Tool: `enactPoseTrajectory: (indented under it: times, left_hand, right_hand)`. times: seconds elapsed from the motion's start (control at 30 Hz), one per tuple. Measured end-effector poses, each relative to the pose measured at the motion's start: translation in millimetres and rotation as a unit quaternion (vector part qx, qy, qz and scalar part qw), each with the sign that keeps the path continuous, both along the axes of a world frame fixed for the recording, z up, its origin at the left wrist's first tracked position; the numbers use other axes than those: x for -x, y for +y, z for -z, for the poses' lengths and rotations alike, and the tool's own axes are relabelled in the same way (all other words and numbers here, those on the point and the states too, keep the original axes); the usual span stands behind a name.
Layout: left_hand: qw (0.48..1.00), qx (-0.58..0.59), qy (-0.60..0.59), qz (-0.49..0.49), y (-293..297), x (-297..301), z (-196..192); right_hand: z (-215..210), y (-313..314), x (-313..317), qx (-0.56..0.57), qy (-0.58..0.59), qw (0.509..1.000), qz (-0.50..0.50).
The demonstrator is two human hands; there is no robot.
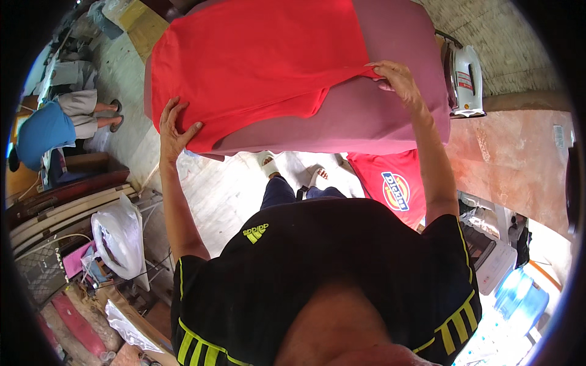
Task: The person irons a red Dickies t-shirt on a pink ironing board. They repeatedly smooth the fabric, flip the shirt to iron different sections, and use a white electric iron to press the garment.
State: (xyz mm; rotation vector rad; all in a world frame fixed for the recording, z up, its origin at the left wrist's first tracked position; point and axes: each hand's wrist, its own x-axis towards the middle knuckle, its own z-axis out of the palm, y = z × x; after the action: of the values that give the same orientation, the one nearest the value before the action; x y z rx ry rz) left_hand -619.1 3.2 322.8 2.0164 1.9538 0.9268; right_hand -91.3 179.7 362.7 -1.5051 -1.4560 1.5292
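Red cloth [256, 67] beneath left hand [175, 131], loosely splayed | right hand [394, 79]: pinching cloth edge [354, 73] | step: apparently straightening | next: likely needs even tension

Cloth [256, 55] on padded board [406, 36]: left hand [174, 125] at its near-left corner, right hand [395, 80] at its near-right end. Iron [469, 82] right of right hand, beside board. Second cloth [379, 177] behind right hand, at board's near edge. Other person [46, 134] well left of left hand.

The red cloth [256, 61] looks smooth and matt, the iron [469, 76] glossy plastic.
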Motion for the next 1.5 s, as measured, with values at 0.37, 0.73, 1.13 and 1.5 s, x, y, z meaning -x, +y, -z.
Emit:
enactPoseTrajectory:
  times: [0.37,0.73,1.13,1.5]
  left_hand:
    - [0.999,-0.009,-0.026,-0.017,3,5,10]
    - [0.998,-0.009,0.045,-0.043,8,-12,-6]
    - [0.991,-0.045,0.092,-0.083,18,-26,-23]
    - [0.985,-0.095,0.102,-0.104,19,-13,2]
  right_hand:
    - [6,-5,-13,-0.19,-0.046,0.98,-0.017]
    - [7,-3,1,-0.492,-0.307,0.81,-0.082]
    - [-44,-1,53,-0.494,-0.374,0.785,-0.016]
    - [-108,18,45,-0.567,-0.395,0.718,-0.077]
